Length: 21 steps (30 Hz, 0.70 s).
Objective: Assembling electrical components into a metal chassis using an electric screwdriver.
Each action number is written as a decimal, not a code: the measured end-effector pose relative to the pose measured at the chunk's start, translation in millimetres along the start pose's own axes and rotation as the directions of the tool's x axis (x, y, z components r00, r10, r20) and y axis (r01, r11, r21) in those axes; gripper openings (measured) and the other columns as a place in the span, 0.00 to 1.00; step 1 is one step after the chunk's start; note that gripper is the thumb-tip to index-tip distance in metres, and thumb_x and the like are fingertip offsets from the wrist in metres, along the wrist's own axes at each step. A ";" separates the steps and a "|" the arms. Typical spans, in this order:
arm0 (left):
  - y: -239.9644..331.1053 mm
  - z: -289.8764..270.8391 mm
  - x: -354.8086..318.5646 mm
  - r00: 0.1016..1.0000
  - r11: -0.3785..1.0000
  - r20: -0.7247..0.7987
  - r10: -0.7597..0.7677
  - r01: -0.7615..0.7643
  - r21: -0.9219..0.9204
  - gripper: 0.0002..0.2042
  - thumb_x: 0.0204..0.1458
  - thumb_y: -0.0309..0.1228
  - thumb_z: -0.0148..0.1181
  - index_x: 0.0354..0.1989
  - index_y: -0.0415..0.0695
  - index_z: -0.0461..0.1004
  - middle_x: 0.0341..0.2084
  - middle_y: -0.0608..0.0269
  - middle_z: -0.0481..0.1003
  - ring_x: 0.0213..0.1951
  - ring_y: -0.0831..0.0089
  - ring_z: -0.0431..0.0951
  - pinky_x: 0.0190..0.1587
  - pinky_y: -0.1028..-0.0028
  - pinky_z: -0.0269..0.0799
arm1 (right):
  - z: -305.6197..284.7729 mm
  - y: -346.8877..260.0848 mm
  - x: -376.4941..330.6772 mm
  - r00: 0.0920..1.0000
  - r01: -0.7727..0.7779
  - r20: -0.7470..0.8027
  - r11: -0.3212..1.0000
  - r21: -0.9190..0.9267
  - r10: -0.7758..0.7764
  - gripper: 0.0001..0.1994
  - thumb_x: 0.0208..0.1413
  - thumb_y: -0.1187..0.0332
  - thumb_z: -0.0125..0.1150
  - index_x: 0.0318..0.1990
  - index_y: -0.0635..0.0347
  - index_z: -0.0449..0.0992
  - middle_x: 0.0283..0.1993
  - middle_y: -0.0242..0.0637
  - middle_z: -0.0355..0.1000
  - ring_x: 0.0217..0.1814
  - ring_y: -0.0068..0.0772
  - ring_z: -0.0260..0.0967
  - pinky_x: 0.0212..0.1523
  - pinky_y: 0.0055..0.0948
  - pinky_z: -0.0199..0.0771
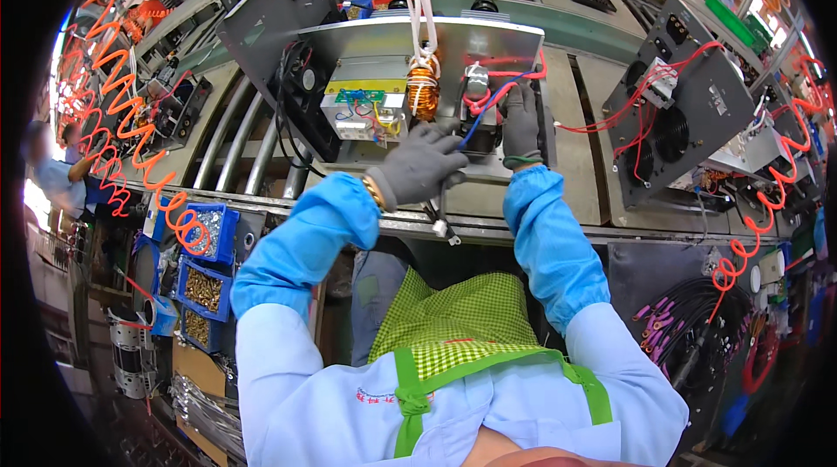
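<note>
An open metal chassis (488, 40) lies on the conveyor in front of me, holding a copper coil (423, 90), a green circuit board (359, 101) and red and blue wires (493, 92). My left hand (417, 166), in a grey glove, is closed around a slim tool whose metal end (443, 227) hangs below the chassis's front edge. In a matching grey glove, my right hand (521, 122) presses on the chassis's right part, its fingers by the red and blue wires. Both forearms wear blue sleeve covers.
A second open chassis (689, 114) with fans and red wires stands to the right. Blue bins of screws (207, 236) hang at the left, beside orange coiled air hoses (122, 109). Another person's arm (61, 179) shows at far left. Bundled black cables (689, 310) lie at lower right.
</note>
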<state>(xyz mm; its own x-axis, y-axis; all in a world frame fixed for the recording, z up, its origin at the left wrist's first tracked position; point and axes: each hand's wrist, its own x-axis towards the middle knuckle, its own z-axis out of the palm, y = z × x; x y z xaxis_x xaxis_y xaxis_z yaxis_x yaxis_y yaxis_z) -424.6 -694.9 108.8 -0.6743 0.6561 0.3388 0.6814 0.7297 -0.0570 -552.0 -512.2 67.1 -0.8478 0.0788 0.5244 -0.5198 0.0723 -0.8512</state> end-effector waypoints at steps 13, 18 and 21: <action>6.9 -21.2 60.7 0.938 0.968 -0.343 -0.055 -0.033 -0.248 0.16 0.52 0.33 0.57 0.51 0.48 0.72 0.50 0.50 0.70 0.48 0.51 0.72 0.49 0.60 0.67 | -70.3 -25.6 68.0 0.853 0.513 0.360 0.734 -0.446 -0.377 0.15 0.54 0.69 0.58 0.50 0.56 0.72 0.57 0.41 0.62 0.44 0.41 0.71 0.46 0.35 0.72; 6.1 -30.2 20.7 0.989 0.978 -0.119 -0.083 0.058 -0.201 0.18 0.50 0.35 0.58 0.52 0.54 0.70 0.50 0.59 0.69 0.47 0.60 0.73 0.46 0.61 0.67 | -87.3 14.5 107.4 0.768 0.632 0.369 0.710 -0.309 -0.524 0.10 0.54 0.68 0.58 0.43 0.59 0.75 0.41 0.42 0.73 0.37 0.41 0.72 0.38 0.36 0.72; 3.4 5.9 -15.8 0.999 0.996 -0.044 -0.025 0.021 -0.091 0.21 0.46 0.32 0.58 0.52 0.49 0.68 0.51 0.59 0.68 0.51 0.62 0.70 0.53 0.61 0.64 | -100.8 54.2 140.6 0.999 -0.009 0.053 0.998 0.068 0.005 0.10 0.57 0.65 0.56 0.41 0.60 0.76 0.29 0.39 0.74 0.28 0.33 0.71 0.33 0.34 0.71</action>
<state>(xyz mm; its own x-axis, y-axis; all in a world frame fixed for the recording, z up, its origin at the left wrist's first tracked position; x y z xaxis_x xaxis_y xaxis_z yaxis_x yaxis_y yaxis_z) -413.3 -701.7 97.7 -0.6782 0.6284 0.3809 0.6900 0.7229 0.0358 -688.9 -396.9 96.7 -0.8548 0.0264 0.5183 -0.5184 0.0036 -0.8551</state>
